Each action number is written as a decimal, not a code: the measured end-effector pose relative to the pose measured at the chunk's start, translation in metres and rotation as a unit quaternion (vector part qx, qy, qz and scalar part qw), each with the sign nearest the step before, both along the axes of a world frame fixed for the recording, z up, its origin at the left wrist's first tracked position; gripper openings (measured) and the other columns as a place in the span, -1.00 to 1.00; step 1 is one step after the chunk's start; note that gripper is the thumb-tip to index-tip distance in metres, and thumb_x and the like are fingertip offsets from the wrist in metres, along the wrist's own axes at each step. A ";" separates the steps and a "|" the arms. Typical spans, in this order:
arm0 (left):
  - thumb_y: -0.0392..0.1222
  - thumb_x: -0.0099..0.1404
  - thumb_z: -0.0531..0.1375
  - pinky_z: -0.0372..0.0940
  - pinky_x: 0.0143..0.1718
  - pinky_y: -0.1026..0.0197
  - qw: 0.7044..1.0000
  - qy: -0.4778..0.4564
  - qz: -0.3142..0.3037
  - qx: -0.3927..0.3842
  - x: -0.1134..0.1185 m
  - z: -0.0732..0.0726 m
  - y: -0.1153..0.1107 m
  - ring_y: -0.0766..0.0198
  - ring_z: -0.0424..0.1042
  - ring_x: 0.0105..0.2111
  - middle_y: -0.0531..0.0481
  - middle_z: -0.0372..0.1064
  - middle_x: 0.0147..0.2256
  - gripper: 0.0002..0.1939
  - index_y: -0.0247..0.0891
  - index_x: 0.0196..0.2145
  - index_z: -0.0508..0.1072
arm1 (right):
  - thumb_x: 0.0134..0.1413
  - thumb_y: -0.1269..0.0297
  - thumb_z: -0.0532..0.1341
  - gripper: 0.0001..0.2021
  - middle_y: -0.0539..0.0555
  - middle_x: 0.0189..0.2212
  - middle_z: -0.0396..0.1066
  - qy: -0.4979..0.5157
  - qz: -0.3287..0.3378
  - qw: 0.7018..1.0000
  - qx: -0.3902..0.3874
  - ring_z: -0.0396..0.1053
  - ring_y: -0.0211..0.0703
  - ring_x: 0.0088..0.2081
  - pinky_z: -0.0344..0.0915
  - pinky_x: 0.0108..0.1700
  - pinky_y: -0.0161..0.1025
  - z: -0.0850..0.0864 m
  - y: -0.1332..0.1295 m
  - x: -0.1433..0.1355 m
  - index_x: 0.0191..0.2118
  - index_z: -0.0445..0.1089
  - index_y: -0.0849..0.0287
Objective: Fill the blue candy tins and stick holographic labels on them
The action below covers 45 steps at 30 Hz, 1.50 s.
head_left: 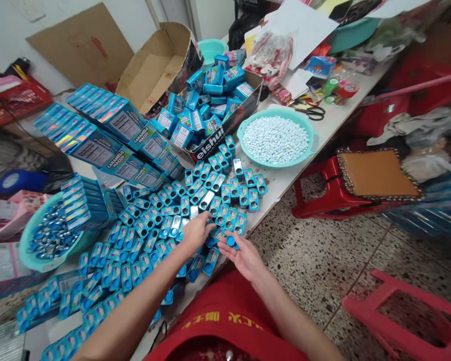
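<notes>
Crowding the bench (332,119) toward its near edge, blue tins (231,217) leave a bare strip at right, by the candy bowl (241,134). The right hand (245,256) pinches a blue cap (230,241); the left hand (196,231) curls over tins, its grip unclear. Speckled floor (285,250) opens rightward.

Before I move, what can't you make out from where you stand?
All head view:
- Left hand: fingertip contact, hidden by its own fingers and the crowded tins.
- Stacked boxes: fine print, too small.
- White pieces: lower layers, hidden by the top ones.
- Lower-right stool: far part, cut off by the right edge.
- Blue items at far right: blurred, cut off.
</notes>
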State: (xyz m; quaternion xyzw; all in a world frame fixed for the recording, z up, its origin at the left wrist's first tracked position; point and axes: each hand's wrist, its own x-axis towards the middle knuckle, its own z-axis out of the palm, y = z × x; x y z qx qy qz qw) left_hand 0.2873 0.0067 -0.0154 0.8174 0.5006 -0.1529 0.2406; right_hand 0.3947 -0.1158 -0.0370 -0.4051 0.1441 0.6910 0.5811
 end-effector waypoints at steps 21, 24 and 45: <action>-0.22 0.15 0.11 0.20 -0.26 0.26 0.997 0.005 -0.066 -0.040 0.046 -0.006 0.014 0.19 0.42 -0.23 -0.01 0.46 -0.31 -0.81 -0.19 -0.25 0.43 | -0.20 0.32 0.30 -0.71 -0.02 -0.56 0.40 -0.197 0.025 0.980 -0.010 0.40 -0.26 -0.42 0.42 -0.30 -0.24 -0.007 -0.035 0.035 -0.24 0.44 0.23; -0.23 0.11 0.16 0.24 -0.28 0.20 0.995 0.064 -0.075 -0.028 0.060 -0.010 0.009 0.09 0.43 -0.19 -0.11 0.46 -0.25 -0.68 -0.23 -0.13 0.35 | -0.31 0.34 0.36 -0.68 -0.09 -0.61 0.37 -0.251 0.020 0.967 -0.034 0.37 -0.30 -0.56 0.39 -0.51 -0.33 -0.011 -0.030 0.042 -0.29 0.40 0.20; -0.27 0.19 0.10 0.26 -0.24 0.14 0.997 0.069 -0.024 -0.029 0.064 -0.012 -0.002 0.02 0.42 -0.14 -0.29 0.43 -0.18 -0.59 -0.35 0.00 0.21 | -0.69 0.37 0.40 -0.62 -0.07 -0.68 0.27 -0.622 0.298 0.703 -0.173 0.34 -0.11 -0.47 0.07 -0.49 -0.30 -0.039 0.049 0.065 -0.63 0.19 0.10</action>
